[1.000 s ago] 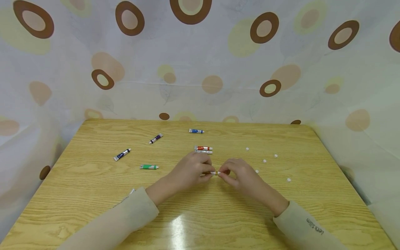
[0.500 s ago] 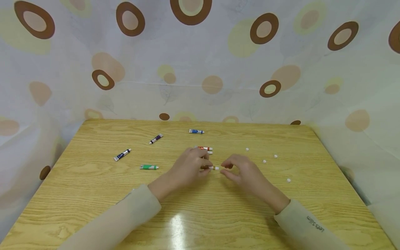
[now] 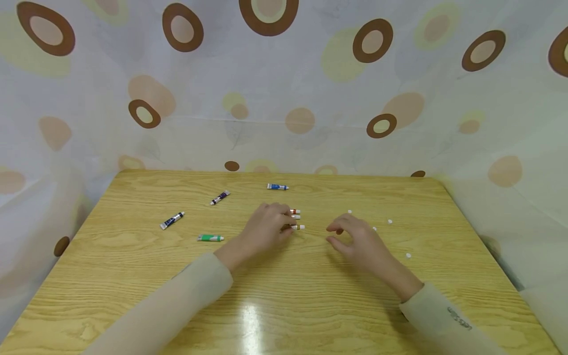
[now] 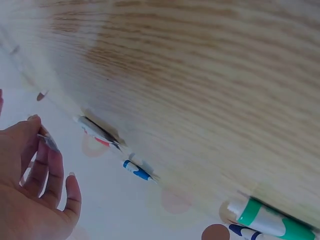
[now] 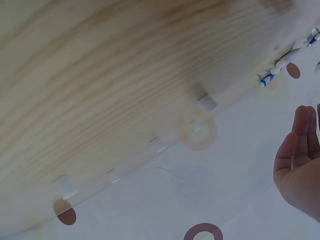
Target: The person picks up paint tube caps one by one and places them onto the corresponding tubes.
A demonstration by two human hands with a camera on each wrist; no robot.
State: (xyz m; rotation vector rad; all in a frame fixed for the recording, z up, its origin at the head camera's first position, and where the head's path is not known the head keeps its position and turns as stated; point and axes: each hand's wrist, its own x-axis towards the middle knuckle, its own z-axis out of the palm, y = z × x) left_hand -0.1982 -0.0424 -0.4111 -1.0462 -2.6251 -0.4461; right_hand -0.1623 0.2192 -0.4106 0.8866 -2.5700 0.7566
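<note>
In the head view, my left hand [image 3: 266,227] pinches a small ochre-banded paint tube [image 3: 300,227] near the table's middle. Most of that tube is hidden by the fingers, with its white end pointing right. The left wrist view shows the tube's silvery tail [image 4: 51,143] between thumb and fingers. Just beyond it lie a red paint tube [image 3: 295,211] and a white paint tube [image 3: 296,217], side by side and partly covered by the hand. My right hand [image 3: 366,246] hovers to the right, thumb and index finger apart, nothing visible between them.
A green tube [image 3: 210,238], a dark blue tube [image 3: 172,220], a purple tube [image 3: 220,197] and a blue tube [image 3: 277,187] lie left and at the back. Several small white caps, one here [image 3: 408,255], are scattered right. A patterned curtain [image 3: 284,123] surrounds the wooden table [image 3: 284,305].
My right hand has let go of the ochre tube's white end and drawn away to the right. My left hand has carried the tube farther from me, close to the red and white tubes.
</note>
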